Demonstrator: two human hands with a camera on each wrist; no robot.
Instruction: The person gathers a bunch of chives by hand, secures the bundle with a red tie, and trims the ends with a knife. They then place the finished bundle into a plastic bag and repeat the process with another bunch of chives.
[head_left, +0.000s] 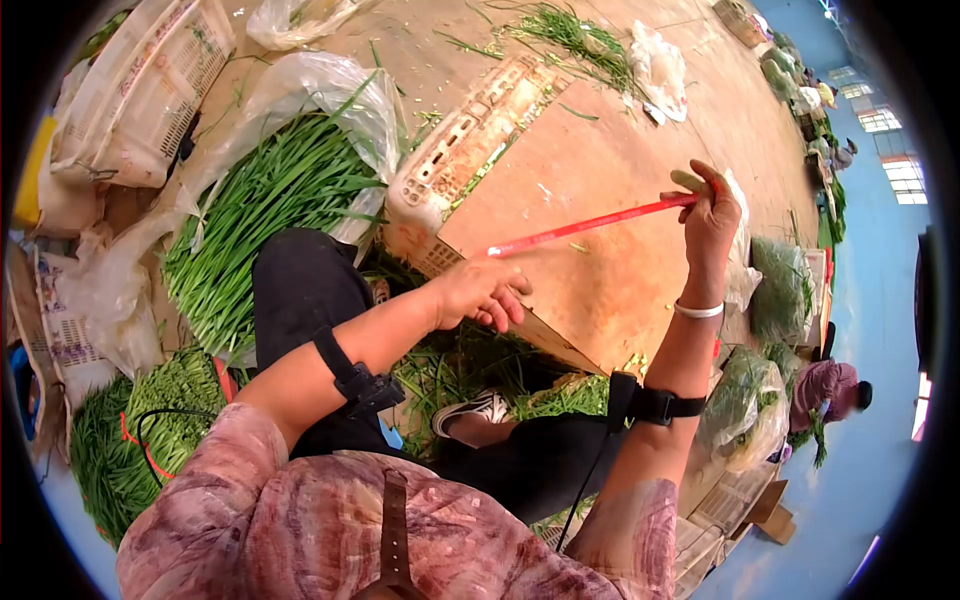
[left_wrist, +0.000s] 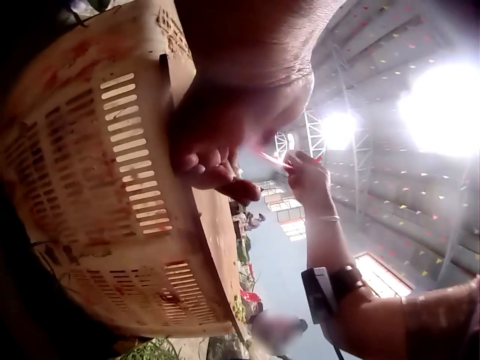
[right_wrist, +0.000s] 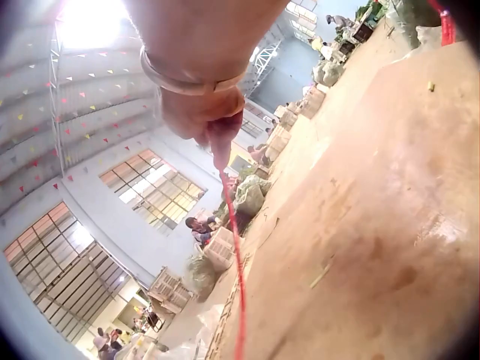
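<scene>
A red strip (head_left: 590, 226) is stretched between the two hands above a board (head_left: 570, 290) lying on a crate. At its lower end the left hand (head_left: 480, 292) pinches it, fingers curled. The right hand (head_left: 712, 215) holds the other end, raised higher over the board's right side. In the left wrist view the left hand (left_wrist: 217, 142) is close to the slotted crate (left_wrist: 127, 150), with the right hand (left_wrist: 307, 180) beyond. From the right wrist, the strip (right_wrist: 237, 262) runs away from the right hand (right_wrist: 202, 116); its fingertips are partly hidden.
Green stalks (head_left: 270, 190) lie in a clear plastic bag beside the left knee. Bundled greens (head_left: 175, 405) are at the lower left. White crates (head_left: 145, 90) stand at upper left. Loose stalks (head_left: 575, 40) lie beyond the board, and bagged greens (head_left: 745, 405) stand on the right.
</scene>
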